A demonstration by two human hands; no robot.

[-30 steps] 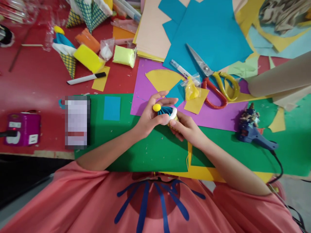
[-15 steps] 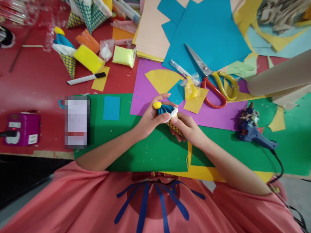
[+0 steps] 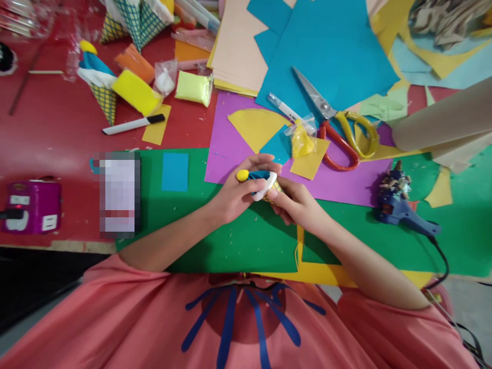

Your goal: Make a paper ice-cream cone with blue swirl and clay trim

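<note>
Both of my hands hold a small paper ice-cream cone (image 3: 261,183) over the green sheet (image 3: 230,241). It has a yellow ball on top, pleated blue paper, a white clay rim and a chequered yellow cone. My left hand (image 3: 234,192) wraps around the top, fingers over the blue pleats. My right hand (image 3: 295,205) grips the cone end, thumb against the white rim. A purple sheet (image 3: 346,187) lies just beyond.
Scissors with yellow and red handles (image 3: 338,133) lie on blue paper (image 3: 330,46). A blue glue gun (image 3: 400,207) rests at the right, a bagged yellow clay (image 3: 302,141) ahead. Finished cones (image 3: 98,84), clay packs (image 3: 136,92), a marker (image 3: 132,124) and a purple power strip (image 3: 33,205) sit left.
The cone has turned slightly in my hands, its yellow tip dropping left, and my left fingers have closed further over the blue pleats.
</note>
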